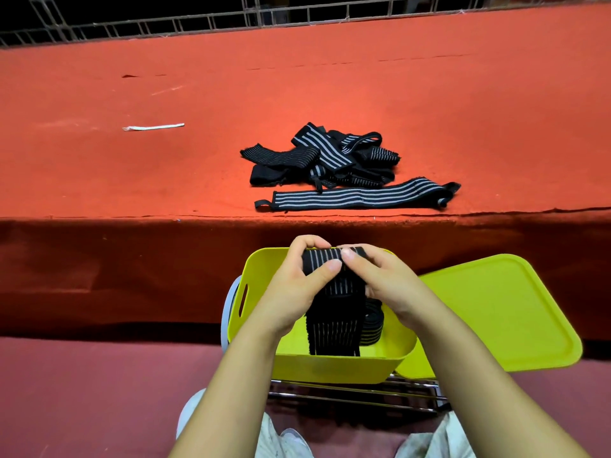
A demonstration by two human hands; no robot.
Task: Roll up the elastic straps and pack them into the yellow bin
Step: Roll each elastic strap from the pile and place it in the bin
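- Left hand (pixel 294 285) and right hand (pixel 386 282) both over the bin (pixel 330 365), each grip clamped on the same strap (pixel 334 292).
- Left grip: fingers curl over the strap's top left edge, thumb pressed on its front face.
- Right grip: thumb on top of the rolled end, fingers wrapped behind the right side.
- Strap is black with pale stripes; upper end partly rolled between the hands, the rest hangs straight down into the bin, loose end near the bottom.
- Second strap, rolled (pixel 372 322), already lies inside the bin, right of the hanging one, mostly hidden behind it and the right wrist.
- Bin is yellow, open, slot handle in its left wall; sits on a wire rack (pixel 357 391) in front of the desk (pixel 132 94).
- Yellow lid (pixel 506 312) leans just right of the bin, touching its right side.
- Desk has a red cloth cover; pile of loose straps (pixel 317 160) on it, tangled, well beyond the bin.
- One flat strap (pixel 357 197) lies stretched out just in front of the pile, along the desk's near edge, touching the pile at its middle.
- White strip (pixel 153 127) lies alone on the desk, far left of the pile.
- Wire mesh (pixel 198 21) runs along the desk's far edge.
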